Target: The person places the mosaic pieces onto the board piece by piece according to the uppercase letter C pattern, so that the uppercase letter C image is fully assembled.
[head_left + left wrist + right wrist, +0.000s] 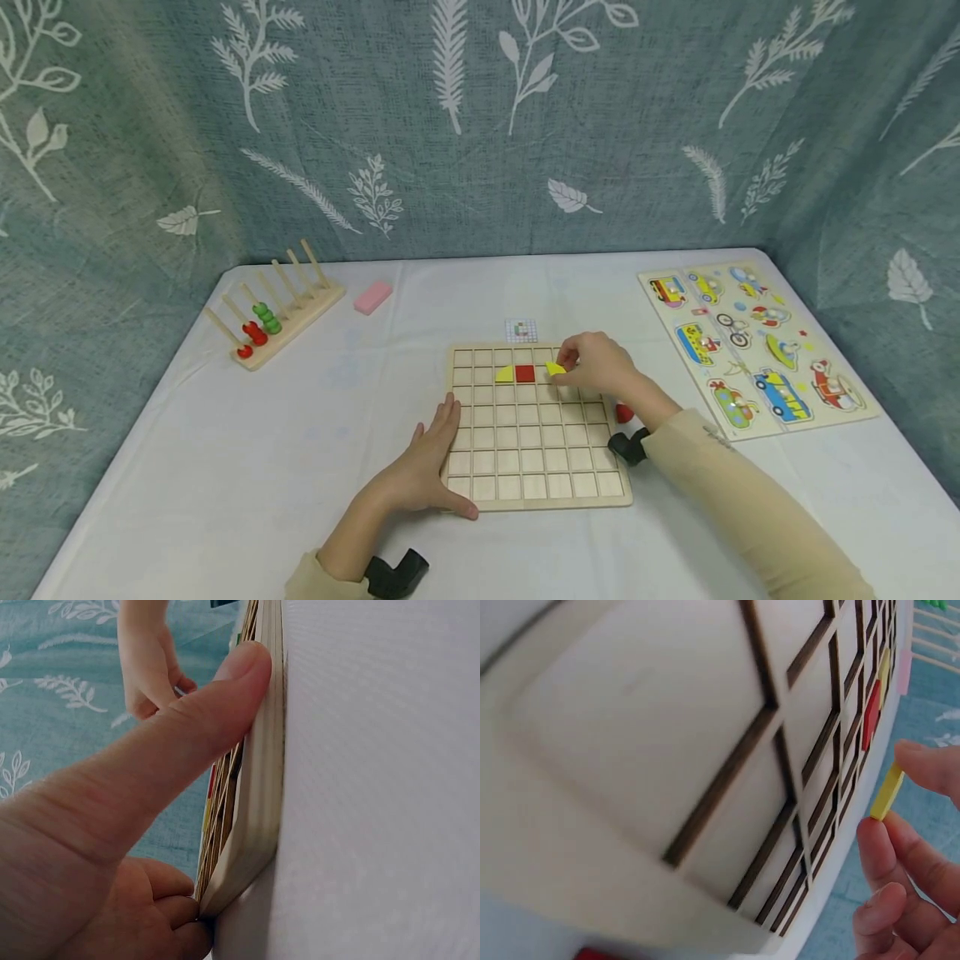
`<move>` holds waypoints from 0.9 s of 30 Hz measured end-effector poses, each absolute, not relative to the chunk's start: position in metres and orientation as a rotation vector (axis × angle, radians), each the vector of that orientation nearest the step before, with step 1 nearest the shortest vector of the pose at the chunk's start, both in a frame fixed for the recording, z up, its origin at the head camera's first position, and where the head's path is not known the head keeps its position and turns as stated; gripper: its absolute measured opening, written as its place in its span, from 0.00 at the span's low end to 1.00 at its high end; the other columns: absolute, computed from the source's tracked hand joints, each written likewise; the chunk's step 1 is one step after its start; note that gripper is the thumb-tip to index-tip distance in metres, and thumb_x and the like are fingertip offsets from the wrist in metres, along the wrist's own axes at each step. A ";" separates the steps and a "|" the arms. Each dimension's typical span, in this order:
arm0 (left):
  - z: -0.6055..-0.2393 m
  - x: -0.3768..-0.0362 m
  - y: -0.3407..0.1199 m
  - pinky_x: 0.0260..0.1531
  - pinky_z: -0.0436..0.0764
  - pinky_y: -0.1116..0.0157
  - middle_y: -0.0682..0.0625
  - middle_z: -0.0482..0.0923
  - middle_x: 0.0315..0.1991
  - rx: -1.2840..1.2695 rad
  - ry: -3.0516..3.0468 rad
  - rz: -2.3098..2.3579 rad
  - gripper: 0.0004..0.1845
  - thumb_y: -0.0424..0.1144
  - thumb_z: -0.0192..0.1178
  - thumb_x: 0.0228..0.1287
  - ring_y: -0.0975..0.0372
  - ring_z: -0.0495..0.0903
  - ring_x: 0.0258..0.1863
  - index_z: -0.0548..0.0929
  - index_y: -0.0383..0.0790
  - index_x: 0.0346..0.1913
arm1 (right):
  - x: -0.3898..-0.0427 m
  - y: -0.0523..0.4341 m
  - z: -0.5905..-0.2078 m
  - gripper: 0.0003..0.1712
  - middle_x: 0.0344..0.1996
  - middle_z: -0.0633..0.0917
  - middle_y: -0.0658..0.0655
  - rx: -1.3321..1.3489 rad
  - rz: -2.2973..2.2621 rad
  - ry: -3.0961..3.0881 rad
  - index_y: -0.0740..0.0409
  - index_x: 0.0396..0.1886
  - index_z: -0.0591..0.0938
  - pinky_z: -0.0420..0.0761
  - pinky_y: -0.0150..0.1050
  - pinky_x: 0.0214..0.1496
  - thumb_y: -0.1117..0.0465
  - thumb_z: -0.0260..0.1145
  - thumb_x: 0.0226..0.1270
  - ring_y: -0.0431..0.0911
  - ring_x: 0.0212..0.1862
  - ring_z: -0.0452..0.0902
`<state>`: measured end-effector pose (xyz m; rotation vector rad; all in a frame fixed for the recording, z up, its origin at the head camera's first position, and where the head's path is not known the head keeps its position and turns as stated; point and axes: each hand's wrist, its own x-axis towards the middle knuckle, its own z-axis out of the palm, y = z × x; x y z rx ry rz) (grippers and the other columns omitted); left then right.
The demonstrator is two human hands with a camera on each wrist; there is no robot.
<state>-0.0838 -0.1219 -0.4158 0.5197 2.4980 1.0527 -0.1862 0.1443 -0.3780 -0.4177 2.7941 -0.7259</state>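
Sleeves: I wore long tan sleeves (750, 508) on both arms.
Wrists: I had small black cameras (628, 446) strapped on.
Hands: bare.

Head view: from above the near table edge, looking forward and down at the whole grid board (536, 433). Left wrist view: very close, level with the board's left edge (259, 787). Right wrist view: close above the same board (667, 750), facing left.

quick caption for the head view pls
Right hand pinches a yellow piece over the wooden grid board; left hand steadies it.
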 end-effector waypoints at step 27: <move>-0.415 -0.083 -0.122 0.65 0.34 0.48 0.40 0.29 0.71 0.516 2.492 1.065 0.72 0.49 0.79 0.26 0.51 0.32 0.70 0.40 0.28 0.70 | -0.195 0.125 -0.384 0.13 0.22 0.79 0.48 -0.356 -0.548 2.810 0.54 0.25 0.81 0.71 0.36 0.26 0.51 0.72 0.48 0.43 0.26 0.72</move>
